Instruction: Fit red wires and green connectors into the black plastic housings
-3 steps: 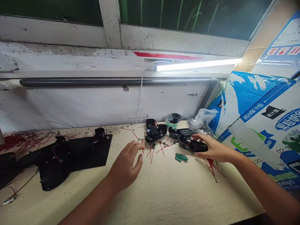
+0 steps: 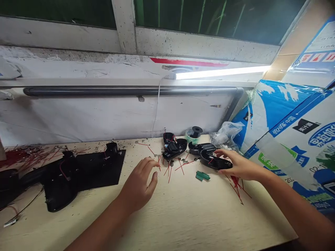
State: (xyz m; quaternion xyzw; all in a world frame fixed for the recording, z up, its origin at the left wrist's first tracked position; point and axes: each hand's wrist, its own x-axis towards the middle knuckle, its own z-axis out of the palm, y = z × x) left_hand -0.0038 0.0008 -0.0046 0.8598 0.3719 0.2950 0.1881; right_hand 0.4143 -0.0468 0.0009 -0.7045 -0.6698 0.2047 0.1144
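Note:
My right hand [image 2: 239,166] grips the end of a curved black plastic housing [image 2: 213,161], thumb on the near side and fingers on the far side. A red wire shows inside the housing. Behind it lies another black housing [image 2: 200,148]. My left hand [image 2: 141,183] hovers over the table, fingers bent and thumb apart from them. Beside its fingertips are thin red wires [image 2: 169,172] and small metal bits. Further back rests a pair of black housings [image 2: 175,150] with wires. A green plastic piece [image 2: 202,175] lies between my hands.
At left, black parts lie on a black mat [image 2: 98,172] near a pile of red wires [image 2: 18,158]. Tape and a black spool [image 2: 196,131] stand by the wall. Clear plastic bags [image 2: 229,132] and a blue-white carton [image 2: 293,139] border the right side. More red wires [image 2: 237,188] lie below my right hand.

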